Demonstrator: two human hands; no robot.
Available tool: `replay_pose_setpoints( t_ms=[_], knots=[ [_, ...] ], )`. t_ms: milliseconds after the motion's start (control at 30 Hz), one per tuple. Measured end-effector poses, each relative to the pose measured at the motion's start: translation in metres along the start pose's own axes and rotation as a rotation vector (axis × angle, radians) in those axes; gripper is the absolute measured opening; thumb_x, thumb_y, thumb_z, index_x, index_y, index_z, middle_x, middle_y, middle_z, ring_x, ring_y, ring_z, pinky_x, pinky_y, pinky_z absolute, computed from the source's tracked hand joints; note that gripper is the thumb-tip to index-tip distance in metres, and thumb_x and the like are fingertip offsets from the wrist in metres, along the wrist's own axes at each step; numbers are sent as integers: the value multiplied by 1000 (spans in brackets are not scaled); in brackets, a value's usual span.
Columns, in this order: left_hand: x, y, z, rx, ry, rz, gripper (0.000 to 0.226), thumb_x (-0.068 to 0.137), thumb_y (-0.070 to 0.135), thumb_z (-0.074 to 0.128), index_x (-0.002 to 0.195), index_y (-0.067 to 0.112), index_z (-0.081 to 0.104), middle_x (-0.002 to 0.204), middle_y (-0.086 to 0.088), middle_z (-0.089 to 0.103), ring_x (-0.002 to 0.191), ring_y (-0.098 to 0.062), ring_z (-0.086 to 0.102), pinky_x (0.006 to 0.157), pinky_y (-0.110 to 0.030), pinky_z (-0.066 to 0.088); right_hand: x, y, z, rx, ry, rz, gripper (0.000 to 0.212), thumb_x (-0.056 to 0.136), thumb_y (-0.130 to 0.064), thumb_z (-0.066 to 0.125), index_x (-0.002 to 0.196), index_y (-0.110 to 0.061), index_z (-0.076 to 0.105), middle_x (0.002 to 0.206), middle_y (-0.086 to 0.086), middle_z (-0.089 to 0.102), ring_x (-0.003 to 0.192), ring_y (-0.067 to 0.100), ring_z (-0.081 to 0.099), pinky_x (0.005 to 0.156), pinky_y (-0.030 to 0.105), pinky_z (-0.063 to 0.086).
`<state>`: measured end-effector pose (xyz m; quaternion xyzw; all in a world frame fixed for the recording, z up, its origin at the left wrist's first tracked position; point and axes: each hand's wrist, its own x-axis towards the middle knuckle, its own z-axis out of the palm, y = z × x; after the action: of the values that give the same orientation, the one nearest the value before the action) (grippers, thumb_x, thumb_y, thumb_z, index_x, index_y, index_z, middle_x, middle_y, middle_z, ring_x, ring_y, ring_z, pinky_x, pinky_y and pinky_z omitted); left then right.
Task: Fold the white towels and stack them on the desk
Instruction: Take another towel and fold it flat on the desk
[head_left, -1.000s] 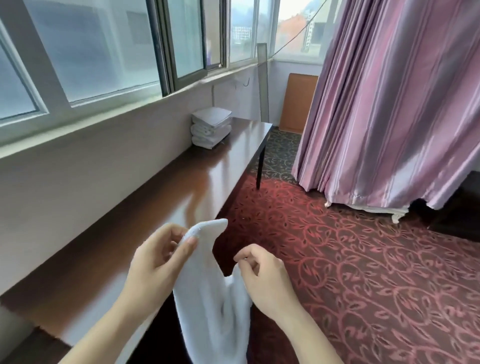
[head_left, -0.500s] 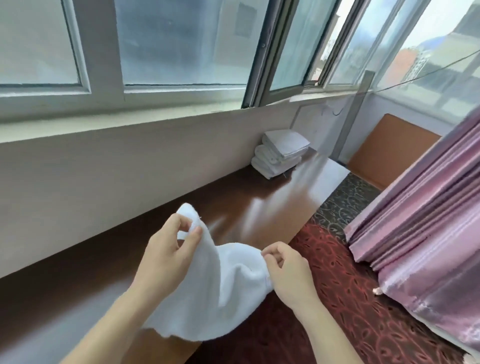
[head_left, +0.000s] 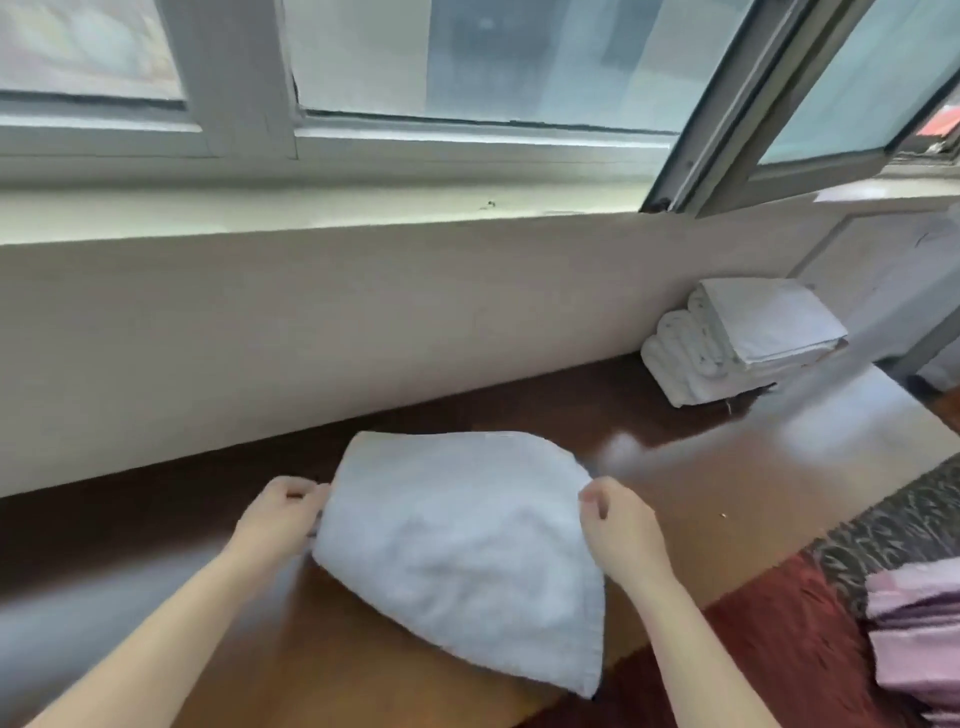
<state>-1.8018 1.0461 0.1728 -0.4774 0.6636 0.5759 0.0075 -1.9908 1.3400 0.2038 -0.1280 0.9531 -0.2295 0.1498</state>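
A white towel (head_left: 457, 540) is spread out over the brown desk (head_left: 727, 467), its far edge drooping toward the wall and its near corner hanging over the desk's front edge. My left hand (head_left: 280, 519) pinches the towel's left edge. My right hand (head_left: 618, 525) pinches its right edge. A stack of folded white towels (head_left: 737, 343) sits at the far right of the desk against the wall.
A cream wall and window sill (head_left: 363, 218) run along the back of the desk. An open window frame (head_left: 727, 114) leans inward at the upper right. Red patterned carpet (head_left: 779, 649) and a pink curtain (head_left: 919, 639) lie at the lower right.
The view has turned left toward the desk. Both hands moved apart and lowered the towel, which went from a bunched, hanging shape to spread out over the desk.
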Motion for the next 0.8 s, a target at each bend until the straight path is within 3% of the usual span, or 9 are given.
replay_pose_setpoints(
  t_ms=[67,133,233,300,400,467,567,733,800],
  knots=[
    [2,-37,9,10,42,-165,23,88,34,64,77,17,54,81,-6,62,75,-23,56,69,-31,44,26,21,41,-97,-271,-10,29,97,-22,51,126,-19,52,118,3,59,104,21,59,81,30,47],
    [-5,-66,26,-38,94,-271,15,91,27,66,88,16,57,84,-9,61,73,-24,54,66,-33,45,38,38,70,-124,-405,17,35,97,-24,50,130,-19,45,125,5,56,109,25,59,83,31,46],
    [-5,-89,52,-68,244,-272,20,96,30,62,115,23,58,96,-6,66,82,-25,64,82,-43,54,44,60,89,-50,-359,48,32,96,-27,52,125,-21,42,121,5,50,100,27,60,81,37,49],
    [-6,-90,62,-8,276,-242,11,97,34,59,105,28,62,98,6,66,88,-19,63,87,-45,51,44,70,91,29,-313,104,38,95,-29,56,128,-19,41,120,6,49,95,25,57,78,38,49],
    [-16,-82,72,85,255,-148,5,94,30,64,96,33,62,102,15,62,94,-10,59,76,-33,45,44,85,90,74,-305,153,49,94,-34,60,134,-11,41,121,8,53,96,19,51,77,34,45],
    [-18,-81,72,146,249,-87,14,91,25,68,96,35,59,99,18,63,96,-10,59,74,-30,43,43,81,88,97,-333,152,45,94,-36,60,128,-12,43,106,2,60,89,16,57,70,29,46],
    [-20,-77,70,195,251,-21,9,90,31,67,93,32,59,87,19,67,86,-14,63,69,-31,46,47,64,88,154,-382,183,29,95,-34,59,110,-17,42,79,-4,59,69,10,58,52,23,38],
    [-23,-64,58,135,269,69,8,92,37,63,94,32,58,83,17,69,77,-10,64,65,-29,48,57,37,96,230,-315,134,17,92,-25,59,85,-16,47,85,0,54,68,14,50,57,28,37],
    [-27,-58,52,93,300,73,9,93,38,63,92,30,58,80,9,69,77,-12,65,64,-33,49,60,27,93,242,-320,97,22,95,-22,55,80,-13,43,77,0,49,63,15,42,58,31,32]
  ],
)
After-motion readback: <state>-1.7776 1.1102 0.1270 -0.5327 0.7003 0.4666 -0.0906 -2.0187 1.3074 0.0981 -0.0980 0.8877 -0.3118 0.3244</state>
